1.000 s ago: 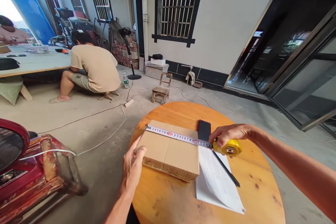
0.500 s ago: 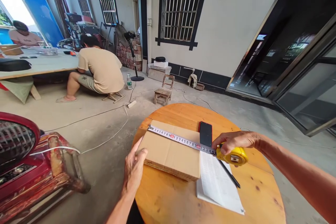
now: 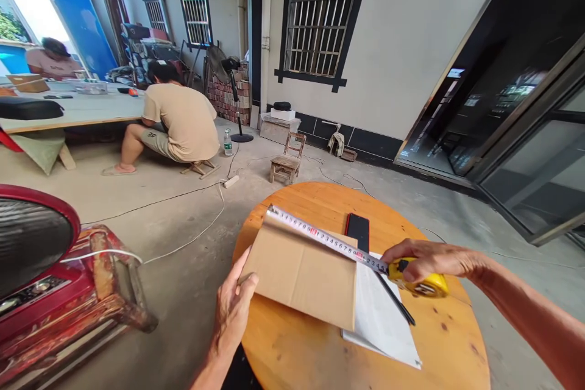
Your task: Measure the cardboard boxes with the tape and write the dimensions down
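A flat brown cardboard box (image 3: 299,274) is tilted over the round wooden table (image 3: 439,341). My left hand (image 3: 235,301) grips its left edge, thumb on the top face. In my right hand (image 3: 423,259) is a yellow tape measure (image 3: 425,285). Its extended blade (image 3: 324,240) runs along the box's far edge, past the right corner to the case. White papers (image 3: 384,317) lie right of the box, partly under it, with a black pen (image 3: 397,300) on them. Behind the blade lies a dark phone with a red edge (image 3: 358,228).
A red fan (image 3: 36,250) on a worn wooden stand is at the left. Beyond the table is a small wooden chair (image 3: 286,161). Two people sit by a large table (image 3: 91,111) at the far left. Cables cross the floor.
The box has tipped, its far side raised, and covers more of the papers. The tape measure and my right hand have shifted slightly right. The whole view has shifted a little.
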A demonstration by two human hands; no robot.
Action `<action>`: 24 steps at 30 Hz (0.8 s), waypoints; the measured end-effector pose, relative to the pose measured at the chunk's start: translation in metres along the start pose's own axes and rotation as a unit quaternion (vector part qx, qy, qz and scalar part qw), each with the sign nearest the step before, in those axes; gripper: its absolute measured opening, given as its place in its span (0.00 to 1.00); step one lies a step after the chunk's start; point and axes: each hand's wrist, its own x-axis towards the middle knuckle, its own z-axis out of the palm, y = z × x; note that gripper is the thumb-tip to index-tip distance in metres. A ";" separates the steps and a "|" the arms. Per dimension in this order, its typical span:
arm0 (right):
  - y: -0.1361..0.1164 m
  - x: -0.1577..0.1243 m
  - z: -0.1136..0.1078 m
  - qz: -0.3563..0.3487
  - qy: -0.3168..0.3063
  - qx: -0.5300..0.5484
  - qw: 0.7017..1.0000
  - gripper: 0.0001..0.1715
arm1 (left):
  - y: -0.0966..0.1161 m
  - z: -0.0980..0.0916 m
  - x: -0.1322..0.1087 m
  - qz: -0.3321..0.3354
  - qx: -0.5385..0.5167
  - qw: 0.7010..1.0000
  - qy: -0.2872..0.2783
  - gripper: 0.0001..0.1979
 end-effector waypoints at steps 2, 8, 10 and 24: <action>-0.001 -0.004 0.015 -0.016 0.036 0.078 0.996 0.24 | -0.004 -0.004 -0.005 0.000 -0.005 1.000 0.005 0.32; -0.003 0.010 0.068 -0.105 0.032 0.235 0.966 0.27 | -0.027 -0.019 -0.025 -0.016 -0.054 0.998 0.031 0.33; -0.005 0.017 0.078 -0.137 0.053 0.228 0.962 0.25 | -0.039 -0.020 -0.027 -0.007 -0.081 0.995 0.052 0.33; 0.010 0.000 0.095 -0.056 0.065 0.139 0.986 0.24 | -0.017 -0.014 -0.034 0.057 -0.131 0.989 0.039 0.36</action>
